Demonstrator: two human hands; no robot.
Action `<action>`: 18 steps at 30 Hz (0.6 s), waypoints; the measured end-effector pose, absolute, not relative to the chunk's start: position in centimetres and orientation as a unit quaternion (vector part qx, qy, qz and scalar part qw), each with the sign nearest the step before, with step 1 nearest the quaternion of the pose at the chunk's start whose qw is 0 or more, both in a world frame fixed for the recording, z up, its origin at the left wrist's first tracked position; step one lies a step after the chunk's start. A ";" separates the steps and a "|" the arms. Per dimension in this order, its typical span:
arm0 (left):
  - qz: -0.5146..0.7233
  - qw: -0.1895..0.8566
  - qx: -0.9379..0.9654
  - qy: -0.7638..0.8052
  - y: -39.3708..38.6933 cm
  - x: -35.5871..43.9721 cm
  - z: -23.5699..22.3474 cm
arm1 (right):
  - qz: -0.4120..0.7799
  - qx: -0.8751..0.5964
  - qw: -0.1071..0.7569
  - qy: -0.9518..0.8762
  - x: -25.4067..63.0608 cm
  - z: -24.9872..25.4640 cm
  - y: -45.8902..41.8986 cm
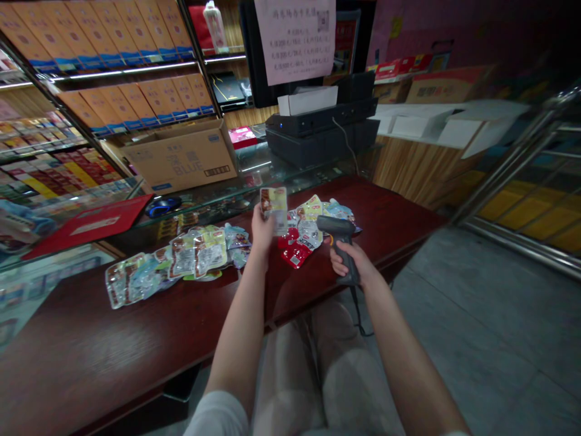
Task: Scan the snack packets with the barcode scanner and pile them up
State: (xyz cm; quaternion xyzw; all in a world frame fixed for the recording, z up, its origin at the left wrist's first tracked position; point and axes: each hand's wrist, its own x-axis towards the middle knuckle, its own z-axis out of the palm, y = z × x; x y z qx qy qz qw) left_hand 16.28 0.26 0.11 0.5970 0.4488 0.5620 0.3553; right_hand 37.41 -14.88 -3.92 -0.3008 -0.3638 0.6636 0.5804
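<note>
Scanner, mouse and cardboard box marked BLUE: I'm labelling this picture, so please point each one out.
Scanner (334, 226): head view, on its dark upper housing.
Mouse (163, 207): head view, on its top shell.
Cardboard box marked BLUE (158, 166): head view, on its front face.

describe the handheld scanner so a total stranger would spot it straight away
On the dark red table, find the right-hand pile of shiny packets. At its near right edge, the right hand holds the scanner: dark grey, pistol-shaped, with a hanging cord, unlike the flat packets.

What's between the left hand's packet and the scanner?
In the head view, shiny loose packets, one bright red, lie on the table between the held packet and the scanner.
</note>
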 end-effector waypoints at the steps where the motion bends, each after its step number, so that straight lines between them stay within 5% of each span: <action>1: 0.536 0.295 0.628 0.481 -0.1 15.7 0.7 | 0.662 -0.301 0.582 -0.364 37.4 -3.9 -14.9; 5: 0.408 0.094 0.640 0.644 -1.6 12.7 3.4 | 0.656 -0.303 0.586 -0.366 37.2 -3.9 -14.9; 10: 0.267 0.013 0.541 0.798 -2.3 10.0 4.1 | 0.655 -0.295 0.592 -0.364 37.1 -4.3 -14.6; 18: 0.269 -0.103 0.582 0.760 -2.8 10.5 3.0 | 0.664 -0.291 0.582 -0.369 37.3 -3.8 -15.0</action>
